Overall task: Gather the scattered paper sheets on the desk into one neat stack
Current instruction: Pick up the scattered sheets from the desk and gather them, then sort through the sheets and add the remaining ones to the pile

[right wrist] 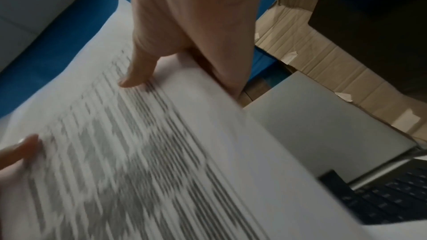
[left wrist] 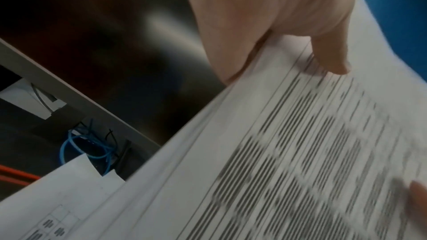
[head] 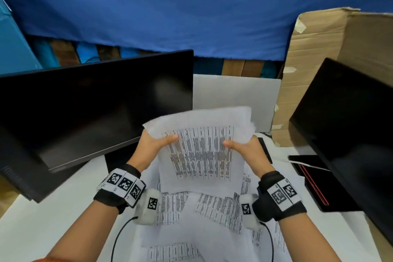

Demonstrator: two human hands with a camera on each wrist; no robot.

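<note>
Both hands hold up a bundle of printed sheets (head: 202, 147) above the desk, tilted with its bottom edge down. My left hand (head: 155, 142) pinches the bundle's left edge, thumb on the printed face and fingers hidden behind. My right hand (head: 242, 147) pinches the right edge the same way. The left wrist view shows the left thumb (left wrist: 332, 56) lying on the bundle (left wrist: 277, 161); the right wrist view shows the right thumb (right wrist: 138, 72) on the bundle (right wrist: 150, 152). More loose printed sheets (head: 214, 208) lie scattered and overlapping on the white desk (head: 53, 223) below my wrists.
A dark monitor (head: 91, 108) stands at the left and another (head: 350, 134) at the right. A grey laptop lid (head: 234, 91) stands behind the bundle, a cardboard box (head: 319, 59) beside it. A black device with red lines (head: 312, 181) lies right of the sheets.
</note>
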